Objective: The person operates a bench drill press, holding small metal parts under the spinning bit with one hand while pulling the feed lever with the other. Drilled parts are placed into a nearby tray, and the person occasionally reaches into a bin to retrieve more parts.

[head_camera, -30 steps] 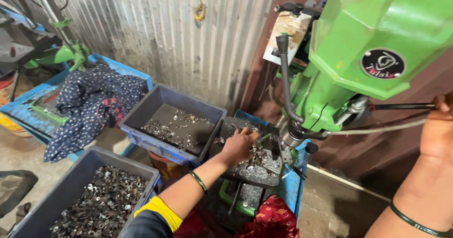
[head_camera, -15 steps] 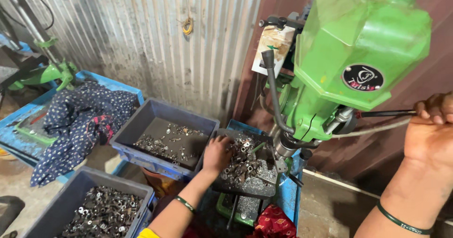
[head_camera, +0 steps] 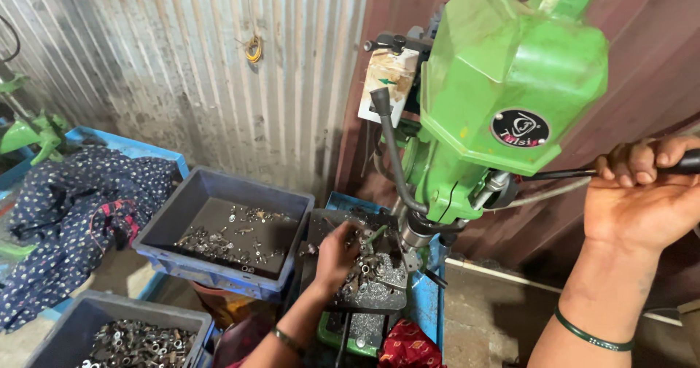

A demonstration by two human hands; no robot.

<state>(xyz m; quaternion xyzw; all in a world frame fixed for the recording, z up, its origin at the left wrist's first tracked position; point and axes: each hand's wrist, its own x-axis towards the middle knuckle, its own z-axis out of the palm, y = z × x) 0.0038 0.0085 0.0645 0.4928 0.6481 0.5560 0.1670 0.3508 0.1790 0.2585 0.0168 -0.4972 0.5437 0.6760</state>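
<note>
At far left we see a dotted dark cloth (head_camera: 80,215) heaped by a blue-grey crate (head_camera: 226,233) holding a thin scatter of small metal parts, with a fuller crate (head_camera: 124,335) below it. Next, our left hand (head_camera: 337,255) rests on the drill table (head_camera: 364,280), fingers curled among small ring-shaped metal pieces (head_camera: 368,269) and swarf just beside the spindle (head_camera: 417,235); whether it pinches one we cannot tell. Right of that stands the green drill press (head_camera: 503,98). Our right hand (head_camera: 642,196) is closed around the black feed handle (head_camera: 685,162). We judge the fingers sit too near the bit: pulling the handle could catch them, or spin a loosely held piece. The pieces look dull grey, oily and small.
</note>
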